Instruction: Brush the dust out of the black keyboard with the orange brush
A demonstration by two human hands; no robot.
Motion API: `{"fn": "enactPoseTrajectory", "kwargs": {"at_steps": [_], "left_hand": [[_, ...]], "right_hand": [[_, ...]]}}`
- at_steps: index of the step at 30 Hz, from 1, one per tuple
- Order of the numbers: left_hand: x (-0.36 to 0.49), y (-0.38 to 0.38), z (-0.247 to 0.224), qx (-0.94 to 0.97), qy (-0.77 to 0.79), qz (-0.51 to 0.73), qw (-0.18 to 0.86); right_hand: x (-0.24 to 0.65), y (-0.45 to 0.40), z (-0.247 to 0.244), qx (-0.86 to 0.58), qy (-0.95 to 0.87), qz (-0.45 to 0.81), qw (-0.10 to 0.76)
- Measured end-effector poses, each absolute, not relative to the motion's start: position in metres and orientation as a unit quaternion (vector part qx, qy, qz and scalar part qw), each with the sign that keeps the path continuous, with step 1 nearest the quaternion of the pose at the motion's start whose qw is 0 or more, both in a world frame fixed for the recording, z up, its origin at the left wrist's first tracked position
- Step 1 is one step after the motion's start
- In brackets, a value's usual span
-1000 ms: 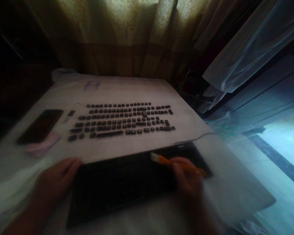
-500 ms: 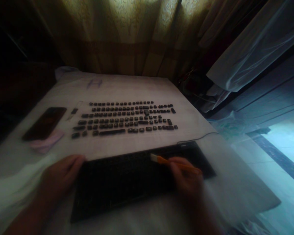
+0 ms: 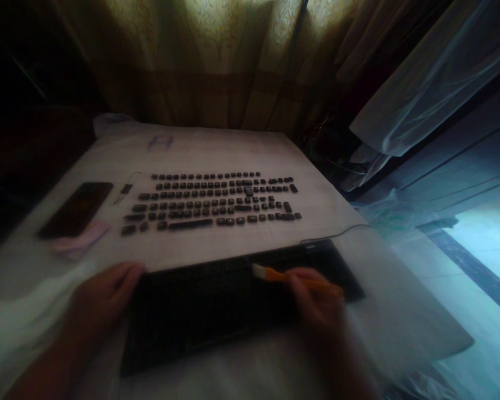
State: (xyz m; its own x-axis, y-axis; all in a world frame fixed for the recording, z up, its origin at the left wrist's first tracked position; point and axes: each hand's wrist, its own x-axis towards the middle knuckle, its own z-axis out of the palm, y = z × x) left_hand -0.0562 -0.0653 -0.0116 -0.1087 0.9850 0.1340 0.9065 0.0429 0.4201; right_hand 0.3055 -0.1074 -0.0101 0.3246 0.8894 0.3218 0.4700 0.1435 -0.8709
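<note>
A black keyboard base (image 3: pixel 200 300) with its keycaps off lies aslant on the white-covered table (image 3: pixel 216 150), close in front of me. My left hand (image 3: pixel 104 294) grips its left end, thumb along the top edge. In my right hand (image 3: pixel 316 300) is a small brush (image 3: pixel 279 275) with an orange handle and pale bristles. The bristle end is over the upper middle of the base; whether it touches is too dark to tell. Beyond the base, the loose black keycaps (image 3: pixel 191 223) are laid out in several rows, like a keyboard's layout.
A dark phone (image 3: pixel 77 208) lies at the left, partly on a pink cloth (image 3: pixel 79 241). Beside it is a small tool (image 3: pixel 126 189) with a wire loop. White cloth (image 3: pixel 29 316) is bunched at the near left. The keyboard's cable (image 3: pixel 337 231) runs off to the right; curtains (image 3: pixel 216 83) hang behind.
The brush tip has shifted slightly left and down over the keyboard base. My left hand stays at the base's left end, and the keycaps lie as before.
</note>
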Motion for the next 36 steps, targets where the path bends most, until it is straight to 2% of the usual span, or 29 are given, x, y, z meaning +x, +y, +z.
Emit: {"fn": "enactPoseTrajectory", "kwargs": {"at_steps": [6,16,32,36], "left_hand": [[-0.053,-0.065,-0.008,0.651,0.723,0.209,0.1],[-0.053,-0.065,-0.009,0.658,0.718,0.205,0.096],[-0.054,-0.065,-0.01,0.65,0.725,0.202,0.103],[-0.055,-0.065,-0.01,0.661,0.712,0.217,0.096]], "right_hand": [[0.307,-0.107,-0.012,-0.638,-0.502,0.191,0.552],[0.311,-0.102,-0.019,-0.619,-0.591,0.142,0.497],[0.299,-0.106,-0.006,-0.64,-0.487,0.251,0.538],[0.306,-0.104,-0.012,-0.634,-0.486,0.23,0.556]]}}
